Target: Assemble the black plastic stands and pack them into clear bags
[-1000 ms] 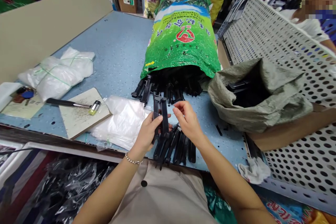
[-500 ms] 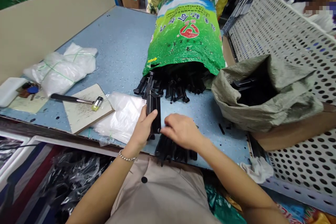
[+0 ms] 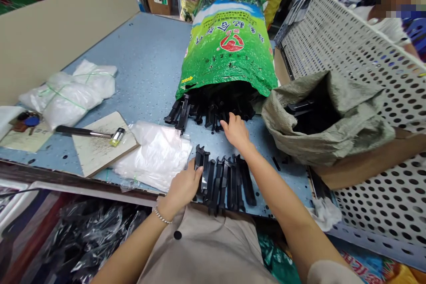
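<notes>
My left hand [image 3: 184, 187] is closed around a long, narrow black plastic piece [image 3: 201, 156], at the left end of a row of similar pieces. The row of black plastic pieces [image 3: 226, 182] lies side by side along the table's front edge. My right hand [image 3: 237, 132] reaches over the table to the loose black pieces [image 3: 213, 115] spilling from the green sack [image 3: 229, 64]. Its thumb and fingers look apart at the edge of that pile, with no piece clearly between them; the fingertips are partly hard to make out.
Clear plastic bags [image 3: 156, 151] lie left of my left hand, beside a board [image 3: 103, 151] with a hammer [image 3: 86, 132] on it. Tied plastic bundles [image 3: 69, 91] sit farther left. A grey-green woven sack [image 3: 293, 137] holding black pieces stands right, against a perforated white panel [image 3: 349, 44]. Another person is behind it.
My right hand has moved from the row up to the pile by the green sack. My left hand has lowered its black pieces to the row's left end. The view has shifted slightly.
</notes>
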`<state>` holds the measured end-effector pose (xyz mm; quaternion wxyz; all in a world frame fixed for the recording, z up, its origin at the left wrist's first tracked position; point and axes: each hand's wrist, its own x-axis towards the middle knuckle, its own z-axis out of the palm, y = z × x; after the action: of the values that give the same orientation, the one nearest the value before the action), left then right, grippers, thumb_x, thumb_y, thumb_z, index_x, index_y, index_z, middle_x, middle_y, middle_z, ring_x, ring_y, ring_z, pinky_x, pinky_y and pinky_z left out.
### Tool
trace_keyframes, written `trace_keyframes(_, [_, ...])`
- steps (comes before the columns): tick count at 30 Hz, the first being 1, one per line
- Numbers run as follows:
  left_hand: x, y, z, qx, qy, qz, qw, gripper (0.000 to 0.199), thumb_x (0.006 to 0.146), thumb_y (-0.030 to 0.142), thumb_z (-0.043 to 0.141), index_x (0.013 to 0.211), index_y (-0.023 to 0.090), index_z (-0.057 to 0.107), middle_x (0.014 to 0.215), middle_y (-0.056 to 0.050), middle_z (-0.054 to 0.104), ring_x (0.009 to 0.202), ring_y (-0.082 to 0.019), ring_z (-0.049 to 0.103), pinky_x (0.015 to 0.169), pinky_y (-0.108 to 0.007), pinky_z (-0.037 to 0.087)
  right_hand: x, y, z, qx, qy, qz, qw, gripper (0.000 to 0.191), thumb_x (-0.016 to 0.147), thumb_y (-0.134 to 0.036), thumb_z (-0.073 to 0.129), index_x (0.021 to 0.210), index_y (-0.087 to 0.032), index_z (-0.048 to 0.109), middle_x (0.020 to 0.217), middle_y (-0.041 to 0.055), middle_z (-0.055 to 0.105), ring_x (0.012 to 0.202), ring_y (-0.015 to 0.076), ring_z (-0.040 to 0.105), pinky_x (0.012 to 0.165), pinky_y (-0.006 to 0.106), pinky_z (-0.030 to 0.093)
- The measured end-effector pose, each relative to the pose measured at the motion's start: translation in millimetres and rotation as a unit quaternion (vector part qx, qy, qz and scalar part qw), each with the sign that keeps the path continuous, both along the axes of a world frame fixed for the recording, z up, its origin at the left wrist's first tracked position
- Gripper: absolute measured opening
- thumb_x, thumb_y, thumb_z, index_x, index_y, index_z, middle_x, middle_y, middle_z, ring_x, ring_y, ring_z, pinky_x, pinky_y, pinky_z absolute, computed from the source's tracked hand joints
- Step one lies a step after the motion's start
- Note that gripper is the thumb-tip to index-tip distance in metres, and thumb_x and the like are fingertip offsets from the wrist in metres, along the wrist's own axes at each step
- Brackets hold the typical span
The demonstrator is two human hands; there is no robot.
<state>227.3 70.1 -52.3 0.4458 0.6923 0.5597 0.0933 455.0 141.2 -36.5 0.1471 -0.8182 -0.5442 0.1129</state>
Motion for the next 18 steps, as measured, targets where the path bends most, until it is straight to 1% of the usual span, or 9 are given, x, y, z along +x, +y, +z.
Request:
trace_keyframes(4, [7, -8, 0.0, 0.034, -0.026, 0.046, 0.998, 0.059, 0.084, 0.056, 0.053, 0.128, 0.017, 0.055, 0.061, -0.008, 0.062, 0.075, -0.036, 0.066, 0.078, -0.044, 0.044, 20, 21, 2.2, -0.002, 0.1, -0.025, 0.995, 0.047, 0.087, -0.04, 0.052, 0.121, -0.007, 0.053, 0.12, 0.0253, 0.059, 0.117, 0.0358, 0.05, 0.093, 0.047, 0.04])
trace_keyframes(7, [3, 0, 8.5, 0.064, -0.093, 0.06, 0.992, 0.047, 0.081, 0.051, 0.06, 0.118, 0.021, 0.062, 0.075, -0.009, 0.065, 0.087, -0.033, 0.065, 0.086, -0.042, 0.044, 36, 1, 13.7, -0.013, 0.15, -0.029, 0.988, 0.043, 0.091, -0.044, 0.038, 0.11, -0.011, 0.059, 0.099, 0.0179, 0.069, 0.094, 0.0287, 0.063, 0.078, 0.039, 0.048])
trace_keyframes(9, [9, 8, 14.8, 0.036, -0.176, 0.058, 0.982, 0.044, 0.082, 0.05, 0.06, 0.116, 0.023, 0.063, 0.092, -0.01, 0.067, 0.096, -0.029, 0.062, 0.091, -0.04, 0.044, 37, -25, 19.7, -0.003, 0.269, -0.036, 0.962, 0.049, 0.092, -0.046, 0.027, 0.104, -0.012, 0.06, 0.084, 0.0142, 0.07, 0.078, 0.0247, 0.065, 0.064, 0.033, 0.049])
trace_keyframes(11, [24, 15, 21.2, -0.056, -0.305, 0.062, 0.949, 0.049, 0.083, 0.053, 0.058, 0.121, 0.022, 0.059, 0.108, -0.011, 0.066, 0.103, -0.026, 0.061, 0.094, -0.04, 0.045, 26, -56, 21.9, 0.013, 0.466, -0.033, 0.884, 0.052, 0.091, -0.051, 0.024, 0.101, -0.014, 0.06, 0.077, 0.0123, 0.07, 0.067, 0.0224, 0.062, 0.054, 0.031, 0.046])
trace_keyframes(13, [44, 21, 28.0, -0.173, -0.446, 0.072, 0.875, 0.056, 0.085, 0.057, 0.052, 0.129, 0.022, 0.05, 0.117, -0.012, 0.063, 0.104, -0.025, 0.062, 0.091, -0.039, 0.048, 6, -84, 21.5, -0.013, 0.626, 0.003, 0.779, 0.051, 0.09, -0.054, 0.026, 0.099, -0.017, 0.06, 0.075, 0.01, 0.069, 0.059, 0.0202, 0.059, 0.05, 0.031, 0.044])
trace_keyframes(14, [53, 23, 31.4, -0.221, -0.499, 0.078, 0.834, 0.058, 0.086, 0.058, 0.05, 0.131, 0.022, 0.047, 0.117, -0.012, 0.063, 0.103, -0.024, 0.063, 0.087, -0.038, 0.051, -4, -96, 21.5, -0.037, 0.662, 0.026, 0.749, 0.048, 0.089, -0.053, 0.029, 0.097, -0.018, 0.061, 0.075, 0.009, 0.069, 0.058, 0.0193, 0.058, 0.051, 0.031, 0.045])
trace_keyframes(15, [59, 24, 34.8, -0.254, -0.533, 0.086, 0.803, 0.058, 0.086, 0.058, 0.051, 0.131, 0.022, 0.045, 0.113, -0.011, 0.064, 0.098, -0.024, 0.065, 0.083, -0.037, 0.053, -13, -105, 22.2, -0.053, 0.669, 0.048, 0.74, 0.044, 0.09, -0.051, 0.033, 0.095, -0.018, 0.061, 0.078, 0.0082, 0.069, 0.06, 0.0189, 0.059, 0.054, 0.032, 0.047])
trace_keyframes(16, [63, 25, 37.9, -0.267, -0.546, 0.101, 0.788, 0.056, 0.085, 0.056, 0.053, 0.128, 0.021, 0.046, 0.107, -0.01, 0.066, 0.093, -0.023, 0.066, 0.078, -0.035, 0.054, -19, -111, 24.0, -0.054, 0.652, 0.065, 0.754, 0.039, 0.09, -0.048, 0.037, 0.094, -0.018, 0.061, 0.08, 0.0074, 0.069, 0.064, 0.0188, 0.061, 0.06, 0.033, 0.049])
trace_keyframes(18, [64, 25, 43.5, -0.256, -0.525, 0.131, 0.801, 0.049, 0.082, 0.052, 0.061, 0.119, 0.021, 0.051, 0.092, -0.005, 0.066, 0.08, -0.02, 0.067, 0.068, -0.03, 0.054, -23, -116, 31.3, -0.008, 0.549, 0.086, 0.831, 0.032, 0.092, -0.044, 0.042, 0.095, -0.019, 0.061, 0.087, 0.0062, 0.069, 0.077, 0.0193, 0.063, 0.073, 0.035, 0.05])
